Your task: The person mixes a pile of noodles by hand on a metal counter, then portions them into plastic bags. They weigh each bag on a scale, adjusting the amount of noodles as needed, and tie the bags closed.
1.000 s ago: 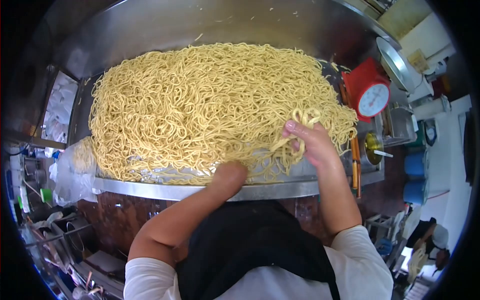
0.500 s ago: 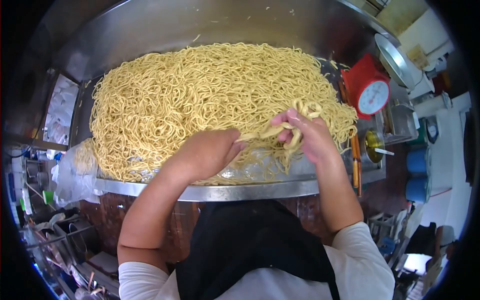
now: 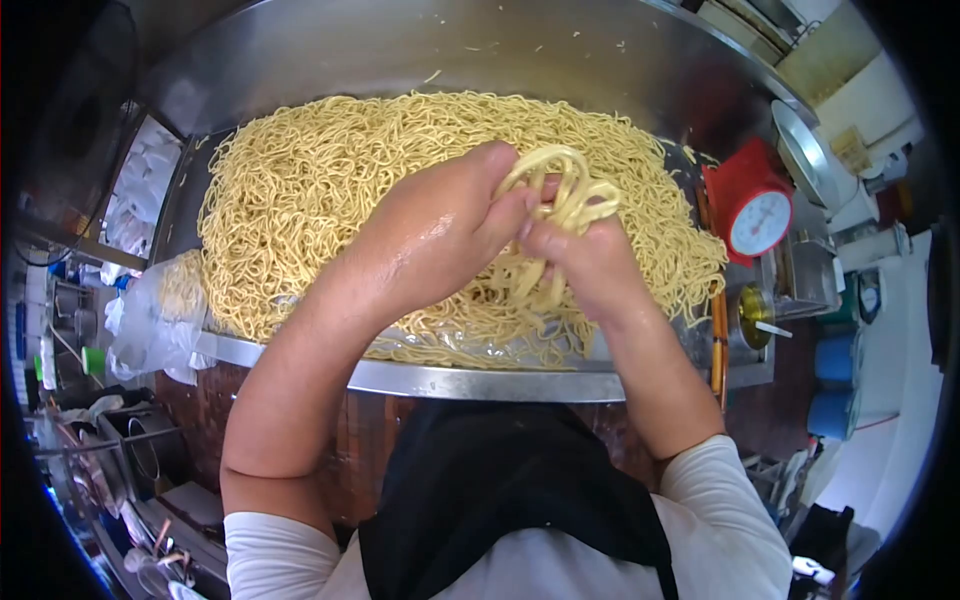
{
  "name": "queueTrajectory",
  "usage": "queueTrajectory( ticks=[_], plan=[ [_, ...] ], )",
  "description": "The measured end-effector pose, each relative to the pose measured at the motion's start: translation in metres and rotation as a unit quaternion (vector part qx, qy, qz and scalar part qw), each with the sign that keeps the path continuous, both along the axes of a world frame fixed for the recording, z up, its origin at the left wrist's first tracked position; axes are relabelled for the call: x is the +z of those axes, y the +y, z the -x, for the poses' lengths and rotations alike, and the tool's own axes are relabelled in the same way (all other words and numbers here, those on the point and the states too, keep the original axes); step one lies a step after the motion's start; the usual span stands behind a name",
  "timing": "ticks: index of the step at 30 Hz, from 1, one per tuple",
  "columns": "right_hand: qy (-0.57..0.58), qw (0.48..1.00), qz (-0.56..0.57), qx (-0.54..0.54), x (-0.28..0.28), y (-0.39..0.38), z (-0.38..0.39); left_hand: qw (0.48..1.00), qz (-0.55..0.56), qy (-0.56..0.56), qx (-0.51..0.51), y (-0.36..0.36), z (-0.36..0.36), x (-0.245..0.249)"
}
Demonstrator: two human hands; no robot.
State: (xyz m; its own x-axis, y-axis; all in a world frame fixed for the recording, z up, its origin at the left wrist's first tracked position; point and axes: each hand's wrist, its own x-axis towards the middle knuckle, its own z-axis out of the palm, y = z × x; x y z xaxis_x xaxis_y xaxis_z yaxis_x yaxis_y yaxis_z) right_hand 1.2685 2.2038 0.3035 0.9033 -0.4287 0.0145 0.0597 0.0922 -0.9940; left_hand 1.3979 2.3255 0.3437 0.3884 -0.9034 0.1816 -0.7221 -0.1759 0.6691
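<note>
A broad heap of yellow noodles (image 3: 330, 180) covers most of the steel table. Above its right part my two hands are close together. My left hand (image 3: 450, 220) is closed, pinching a looped clump of noodles (image 3: 570, 180) by its left side. From the right, my right hand (image 3: 585, 255) grips the same clump, with loops sticking up over the fingers and strands hanging below. My left fingertips are partly hidden behind the hand.
A red dial scale (image 3: 755, 210) with a metal pan (image 3: 805, 150) stands at the right. Near it are a container of yellow liquid (image 3: 752, 315) and wooden sticks (image 3: 718, 340). A clear plastic bag (image 3: 160, 320) holding noodles sits at the left corner. The metal table edge (image 3: 480, 383) runs before me.
My left hand has moved up and right to meet my right hand. The strand that stretched between them is now gathered into loops. The view has shifted slightly.
</note>
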Motion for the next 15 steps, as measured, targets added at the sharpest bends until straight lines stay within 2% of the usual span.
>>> queueTrajectory(
  ticks=[1, 2, 4, 6, 8, 10, 11, 13, 15],
  plan=[
    [0.02, 0.998, -0.038, -0.037, 0.0, -0.004, 0.0, 0.998, 0.06, 0.031, -0.011, 0.002, -0.001, -0.01],
    [0.04, 0.994, -0.076, -0.074, 0.0, -0.007, 0.001, 0.998, 0.06, 0.031, -0.01, 0.006, 0.001, -0.017],
    [0.029, 0.992, -0.082, -0.09, 0.004, -0.015, 0.008, 0.961, 0.122, 0.241, 0.061, 0.017, 0.003, -0.036],
    [0.018, 0.99, -0.092, -0.108, 0.007, -0.025, 0.017, 0.975, -0.012, 0.206, 0.087, 0.044, -0.01, -0.073],
    [0.006, 0.989, -0.067, -0.132, 0.007, -0.035, 0.029, 0.952, -0.182, 0.243, 0.044, 0.069, -0.009, -0.133],
    [0.002, 0.985, -0.082, -0.149, 0.004, -0.042, 0.037, 0.956, -0.274, 0.106, 0.009, 0.08, 0.019, -0.154],
    [-0.004, 0.982, -0.093, -0.163, 0.003, -0.044, 0.038, 0.956, -0.274, 0.108, 0.01, 0.082, 0.03, -0.166],
    [-0.005, 0.982, -0.09, -0.165, 0.0, -0.047, 0.039, 0.931, -0.363, -0.021, 0.01, 0.083, 0.041, -0.198],
    [-0.022, 0.979, -0.109, -0.173, -0.006, -0.049, 0.043, 0.928, -0.373, -0.024, 0.0, 0.081, 0.039, -0.204]
  ],
)
